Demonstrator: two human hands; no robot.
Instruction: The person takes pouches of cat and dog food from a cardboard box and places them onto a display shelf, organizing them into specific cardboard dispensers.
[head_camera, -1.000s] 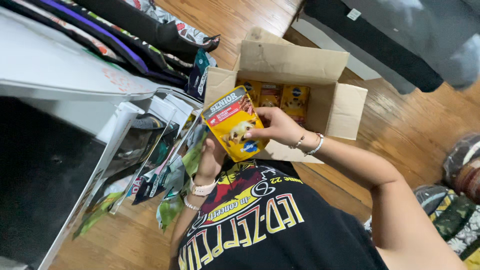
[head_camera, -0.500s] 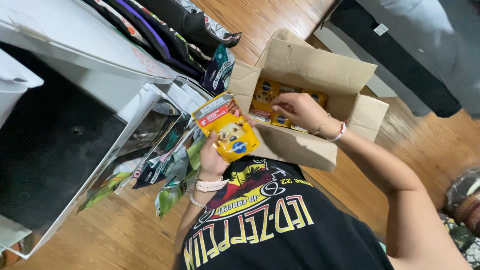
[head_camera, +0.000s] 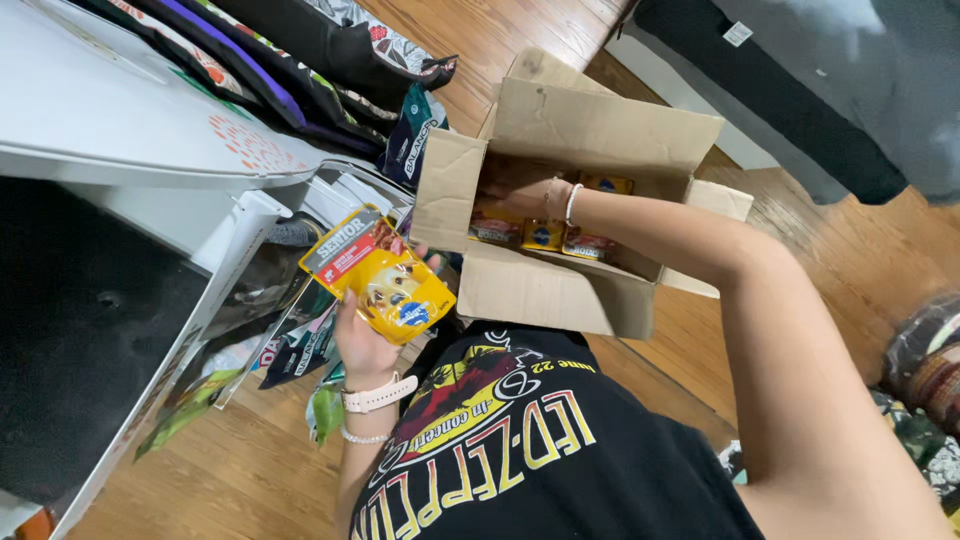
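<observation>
My left hand (head_camera: 365, 345), with a white watch and a bead bracelet on the wrist, is shut on a yellow pet food pouch (head_camera: 380, 275) with a dog pictured on it. It holds the pouch up beside a white display shelf (head_camera: 150, 140). My right hand (head_camera: 515, 190), bracelets on its wrist, reaches down into an open cardboard box (head_camera: 540, 295). It rests over several yellow pouches (head_camera: 545, 235) lying on the box's bottom. The box shadow hides its fingers. My black printed T-shirt (head_camera: 520, 450) fills the bottom of the view.
Dark pet food bags (head_camera: 300, 60) lie stacked on top of the shelf at the upper left. Several more pouches (head_camera: 290, 340) stand in the shelf's lower rack. A dark piece of furniture (head_camera: 800, 100) stands at the upper right on the wooden floor (head_camera: 240, 470).
My right hand has let go of the yellow pouch and gone into the box. My left hand has carried the pouch left, toward the shelf. The view has swung.
</observation>
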